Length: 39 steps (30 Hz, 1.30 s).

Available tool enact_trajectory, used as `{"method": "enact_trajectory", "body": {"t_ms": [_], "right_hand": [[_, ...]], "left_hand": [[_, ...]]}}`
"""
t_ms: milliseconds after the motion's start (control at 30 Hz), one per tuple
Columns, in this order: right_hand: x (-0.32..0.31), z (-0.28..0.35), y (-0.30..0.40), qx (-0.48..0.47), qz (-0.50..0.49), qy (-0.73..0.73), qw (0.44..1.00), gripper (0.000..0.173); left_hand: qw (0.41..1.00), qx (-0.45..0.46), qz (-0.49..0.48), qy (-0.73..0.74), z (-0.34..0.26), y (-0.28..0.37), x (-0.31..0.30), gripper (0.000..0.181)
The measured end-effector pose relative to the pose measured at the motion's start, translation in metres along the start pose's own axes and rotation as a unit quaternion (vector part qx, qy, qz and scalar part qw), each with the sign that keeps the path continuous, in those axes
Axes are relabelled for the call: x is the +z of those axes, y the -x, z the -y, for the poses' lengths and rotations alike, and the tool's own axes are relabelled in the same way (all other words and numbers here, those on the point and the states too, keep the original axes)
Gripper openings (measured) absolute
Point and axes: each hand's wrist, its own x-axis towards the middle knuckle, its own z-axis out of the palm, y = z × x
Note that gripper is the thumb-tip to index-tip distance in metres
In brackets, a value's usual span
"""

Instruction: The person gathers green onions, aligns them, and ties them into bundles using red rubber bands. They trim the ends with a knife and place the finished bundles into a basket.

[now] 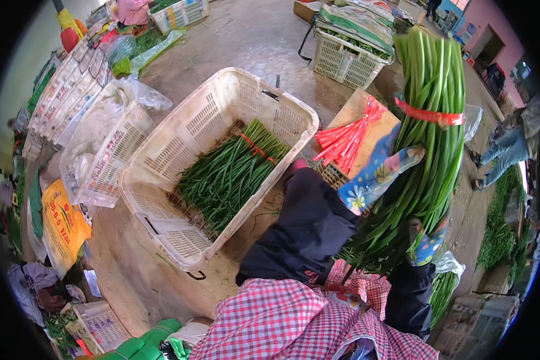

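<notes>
A large bundle of green leafy stalks (pixel 432 99), bound near its pale cut ends by a red tie (pixel 432 112), stands nearly upright at the right. My left hand (pixel 382 173), in a blue flowered glove, grips the bundle's left side. Lower down, my right hand (pixel 427 240), gloved in the same print, holds its leafy part. A white plastic crate (pixel 175 108) lies to the left, with a similar tied bundle (pixel 231 175) flat on its bottom. Between crate and hands, a sheaf of red ties (pixel 353 135) rests on a cardboard piece (pixel 382 119).
A covered crate of greens (pixel 348 63) stands beyond the ties. Nested white crates (pixel 67 90) and a plastic-covered crate (pixel 117 157) are at the left, above an orange sack (pixel 63 220). Another person's legs (pixel 506 148) show at the right, near piled greens (pixel 499 225).
</notes>
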Motion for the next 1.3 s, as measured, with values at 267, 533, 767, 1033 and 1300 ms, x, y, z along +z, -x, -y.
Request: {"method": "enact_trajectory", "body": {"t_ms": [267, 533, 767, 1033, 1300], "right_hand": [[0.168, 0.096, -0.063, 0.012, 0.244, -0.224, 0.944, 0.081], [0.273, 0.076, -0.047, -0.267, 0.487, -0.080, 0.828, 0.094], [0.230, -0.012, -0.052, -0.099, 0.610, -0.155, 0.771, 0.035], [0.217, -0.033, -0.031, 0.229, 0.601, -0.220, 0.733, 0.051], [0.240, -0.071, -0.037, 0.125, 0.598, -0.281, 0.741, 0.043]], "left_hand": [[0.981, -0.135, -0.055, 0.126, -0.139, 0.052, -0.180, 0.044], [0.955, -0.028, -0.261, -0.136, -0.351, 0.164, -0.196, 0.047], [0.894, -0.074, -0.257, -0.359, -0.422, 0.161, -0.144, 0.053], [0.701, -0.259, -0.305, -0.591, -0.361, 0.111, -0.310, 0.064], [0.265, -0.417, -0.287, -0.821, -0.277, 0.104, -0.471, 0.073]]}}
